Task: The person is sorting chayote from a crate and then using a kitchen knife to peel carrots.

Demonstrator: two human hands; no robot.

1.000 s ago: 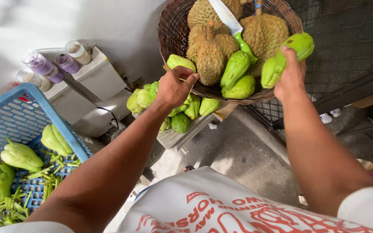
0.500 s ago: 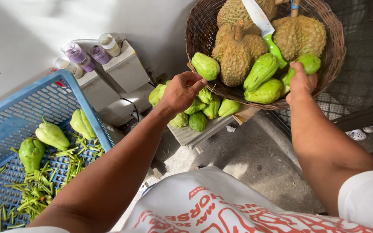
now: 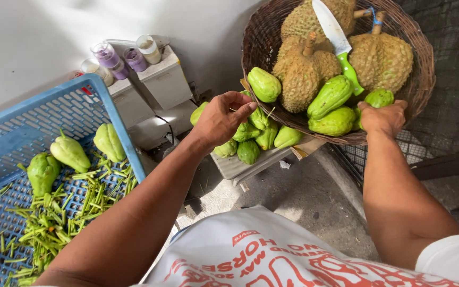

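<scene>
Lowered since earlier: right hand (image 3: 382, 116) now rests on the basket (image 3: 418, 74) rim, gripping a chayote (image 3: 379, 98); left hand (image 3: 222, 117) loosely curled, empty, over the near pile (image 3: 256, 139).

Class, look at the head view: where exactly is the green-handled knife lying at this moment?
The green-handled knife lies upper right in the wicker basket, resting across the durians, its handle pointing down toward the chayotes.

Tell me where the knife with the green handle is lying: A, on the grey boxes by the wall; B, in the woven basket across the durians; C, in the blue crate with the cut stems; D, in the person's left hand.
B: the knife lies across the durians inside the woven basket, in neither hand.
</scene>
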